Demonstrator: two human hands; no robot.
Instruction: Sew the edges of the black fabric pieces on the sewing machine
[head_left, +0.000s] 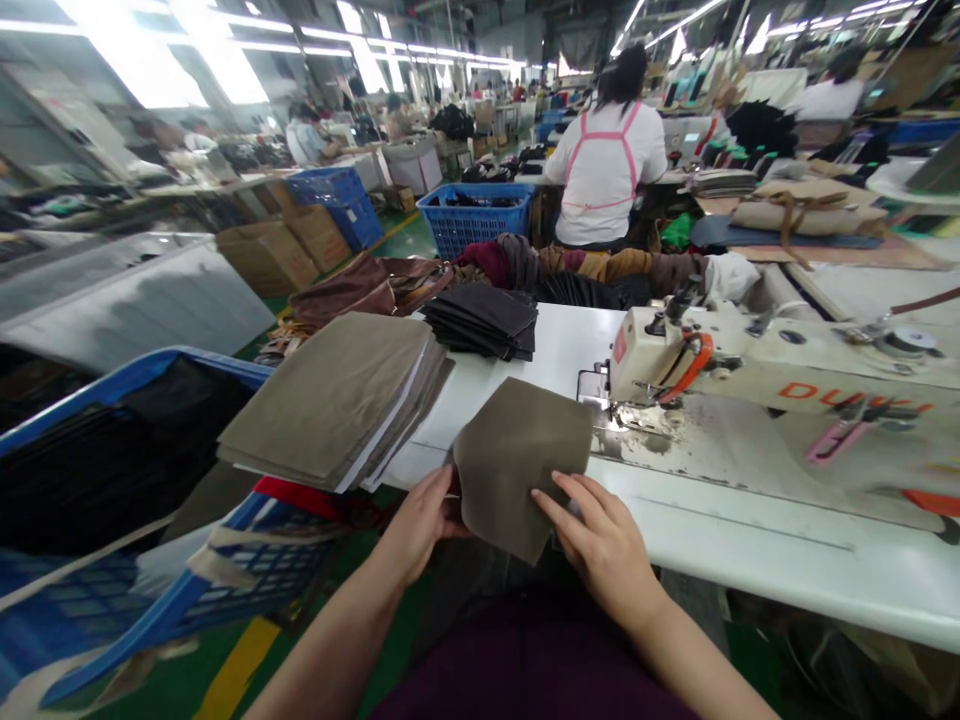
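Note:
A brown-grey fabric piece (519, 452) lies over the near edge of the white sewing table (750, 540). My left hand (420, 520) pinches its lower left edge, fingers closed on the cloth. My right hand (600, 540) rests on its lower right part, fingers spread flat on the fabric. The piece's far corner lies close to the needle area of the sewing machine (675, 355). A stack of like-coloured fabric pieces (337, 400) sits to the left on the table.
A pile of dark fabric pieces (484, 320) sits behind the stack. Blue baskets (150, 480) stand at my left. Pink scissors (840, 435) lie on the machine bed. A person in a white top with pink straps (607, 160) sits ahead with their back to me.

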